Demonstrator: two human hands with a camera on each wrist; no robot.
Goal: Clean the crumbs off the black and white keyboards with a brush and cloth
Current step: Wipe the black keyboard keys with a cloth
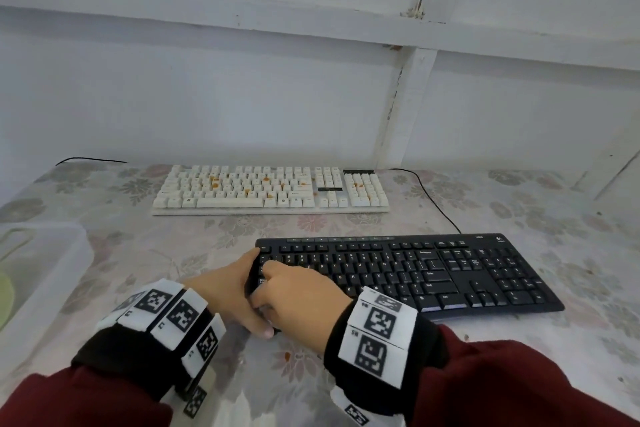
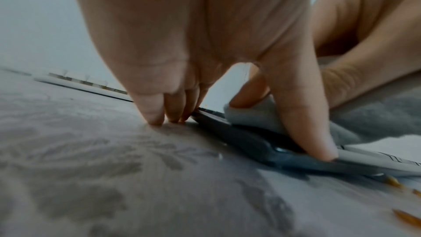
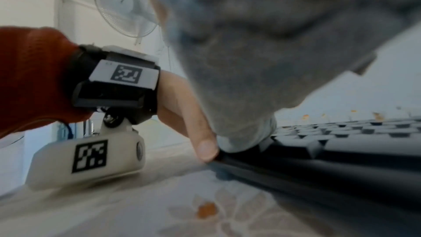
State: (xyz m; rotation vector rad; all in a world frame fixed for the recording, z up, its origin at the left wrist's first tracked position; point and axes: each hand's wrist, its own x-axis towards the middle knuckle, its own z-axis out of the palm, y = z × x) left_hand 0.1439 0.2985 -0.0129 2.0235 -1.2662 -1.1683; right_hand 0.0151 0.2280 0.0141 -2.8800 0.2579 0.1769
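The black keyboard (image 1: 433, 274) lies at the front right of the table. My left hand (image 1: 228, 291) holds its left end: the fingers stand at the far corner and the thumb (image 3: 205, 147) pinches the near corner. My right hand (image 1: 298, 291) is curled on the leftmost keys and grips a bunched grey cloth (image 3: 262, 61), which it presses onto the keyboard (image 2: 250, 142). Behind, the white keyboard (image 1: 270, 189) carries orange crumbs (image 1: 266, 179) on several keys. No brush is in view.
A clear plastic container (image 1: 41, 253) stands at the table's left edge. A black cable (image 1: 433, 198) runs between the two keyboards. Loose orange crumbs (image 1: 286, 354) lie on the flowered tablecloth near my wrists. A white wall closes off the back.
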